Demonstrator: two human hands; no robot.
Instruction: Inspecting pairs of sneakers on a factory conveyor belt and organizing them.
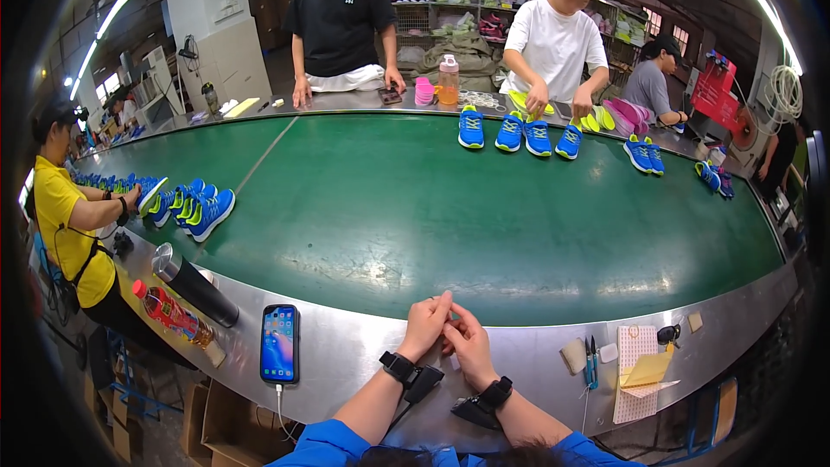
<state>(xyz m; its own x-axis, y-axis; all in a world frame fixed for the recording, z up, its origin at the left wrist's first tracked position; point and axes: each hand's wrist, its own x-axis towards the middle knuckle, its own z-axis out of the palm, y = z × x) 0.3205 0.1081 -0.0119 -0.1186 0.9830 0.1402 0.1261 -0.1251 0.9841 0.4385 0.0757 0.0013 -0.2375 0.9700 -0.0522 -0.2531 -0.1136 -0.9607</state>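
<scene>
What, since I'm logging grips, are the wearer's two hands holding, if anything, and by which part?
No held thing shows; the left hand and right hand touch each other. Anything small hidden between them cannot be told.

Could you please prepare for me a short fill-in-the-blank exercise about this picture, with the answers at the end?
1. The phone lies on the metal ledge, to the ____ of the left hand.
2. Like the left hand, the right hand has a black strap around its ____.
3. The long work surface is coloured ____.
4. The co-worker in yellow holds a blue ____.

Answers: left; wrist; green; shoe.
</scene>
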